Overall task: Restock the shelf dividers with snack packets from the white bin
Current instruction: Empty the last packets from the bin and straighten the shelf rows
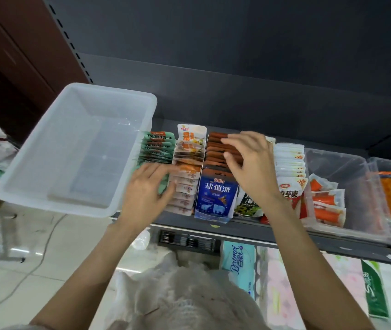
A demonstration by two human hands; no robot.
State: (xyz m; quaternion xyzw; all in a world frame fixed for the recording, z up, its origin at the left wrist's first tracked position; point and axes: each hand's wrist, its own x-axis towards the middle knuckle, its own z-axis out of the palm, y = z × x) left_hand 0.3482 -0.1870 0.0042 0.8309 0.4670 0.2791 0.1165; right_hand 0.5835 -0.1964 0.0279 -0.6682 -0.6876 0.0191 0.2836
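The white bin [75,148] sits at nine o'clock on the shelf [249,228] and looks empty, so the restocking seems nearly finished. The left hand [146,189] lies flat, fingers spread, across the green packets [157,145] and the orange-and-white row [186,177] just beside them. At twelve o'clock the right hand [249,163] curls its fingers round the tops of the brown packets [216,148], behind the blue front packet [216,196]. The likely trouble: pressing that row forward could tip the blue packet over the shelf's front edge, since it already leans outward. A shove from the left hand might likewise collapse the thin, upright packets sideways.
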